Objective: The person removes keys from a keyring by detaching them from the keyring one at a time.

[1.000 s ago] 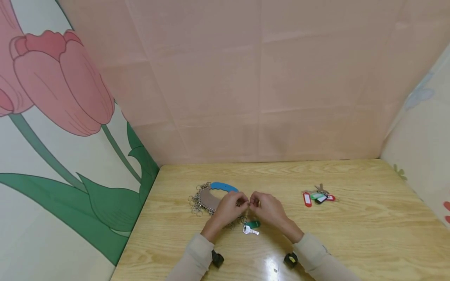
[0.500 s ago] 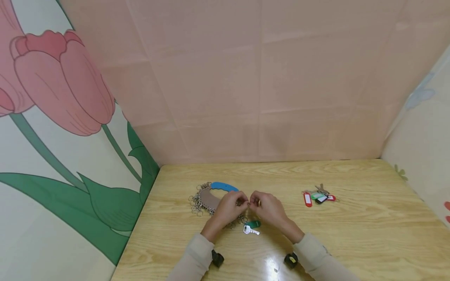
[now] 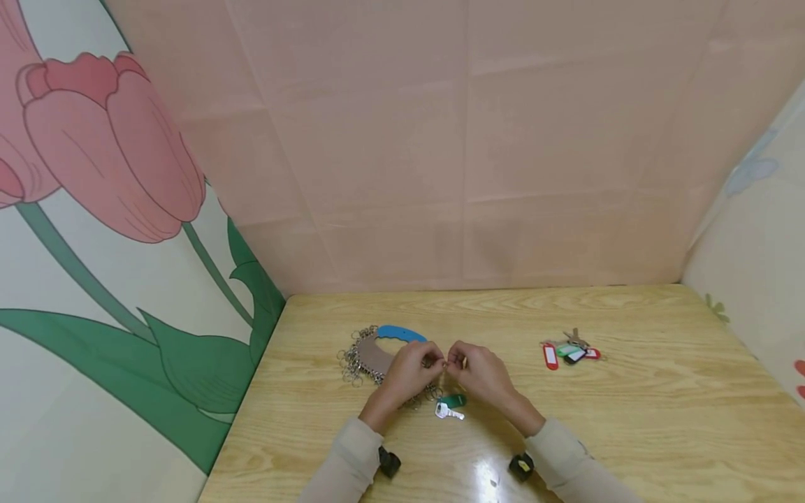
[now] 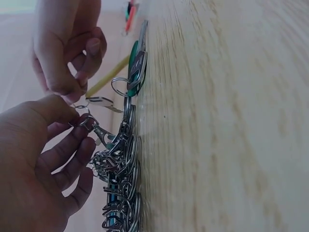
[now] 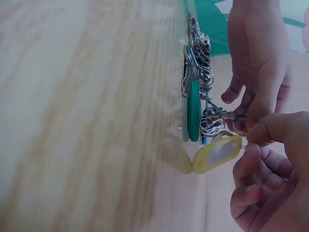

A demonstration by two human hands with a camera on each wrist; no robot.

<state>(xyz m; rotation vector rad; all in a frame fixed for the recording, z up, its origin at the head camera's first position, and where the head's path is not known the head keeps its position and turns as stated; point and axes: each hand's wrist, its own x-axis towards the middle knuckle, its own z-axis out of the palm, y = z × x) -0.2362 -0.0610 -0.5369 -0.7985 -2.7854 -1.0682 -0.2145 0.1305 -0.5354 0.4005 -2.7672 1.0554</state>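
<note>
My left hand (image 3: 410, 372) pinches a small metal ring (image 4: 88, 110) that links to a clasp (image 4: 102, 134) on the holder. Thumb to thumb with it, my right hand (image 3: 483, 376) pinches the ring of a yellow key tag (image 5: 218, 154). The tag hangs below the fingertips, a flat metal piece beside it. Under both hands lies the curved key holder (image 3: 372, 356), brown with a blue grip (image 3: 400, 334) and a fringe of rings and clasps. The left hand hides part of it. Just in front rest a green key tag (image 3: 454, 401) and its silver key (image 3: 449, 412).
To the right on the wooden table (image 3: 654, 419) lies a small heap of keys (image 3: 575, 339) with red, green and black tags, among them a red tag (image 3: 550, 357). A pink cloth backdrop (image 3: 390, 175) stands behind the table, and a tulip-print panel (image 3: 126, 279) borders its left side.
Both hands stay in nearly the same place, fingertips together at the rings. Nothing on the table has visibly moved.
</note>
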